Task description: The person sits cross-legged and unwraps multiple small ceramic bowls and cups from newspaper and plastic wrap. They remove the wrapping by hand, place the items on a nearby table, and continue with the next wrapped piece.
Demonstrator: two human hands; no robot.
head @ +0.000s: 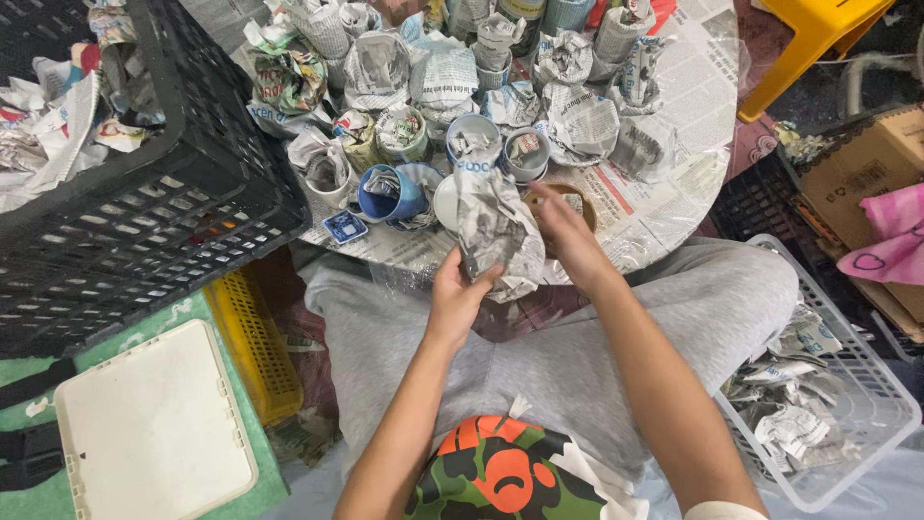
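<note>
Both hands are on a crumpled newspaper bundle [496,231] held upright over my lap, at the near edge of the low round table [674,193]. My left hand [454,289] grips its lower left side. My right hand [566,231] presses against its right side. What the paper wraps is hidden. Just behind the bundle stand a blue cup [390,193] stuffed with paper, a white cup [525,154] with paper inside, and a brown dish [577,204] partly hidden by my right hand.
Many newspaper-wrapped cups [438,77] crowd the newspaper-covered table. A black crate [144,221] of crumpled paper stands at the left, with a yellow basket [255,347] and a white lid [154,424] below it. A white basket [847,404] of paper scraps sits at the right, near cardboard boxes [866,164] and a yellow stool [808,39].
</note>
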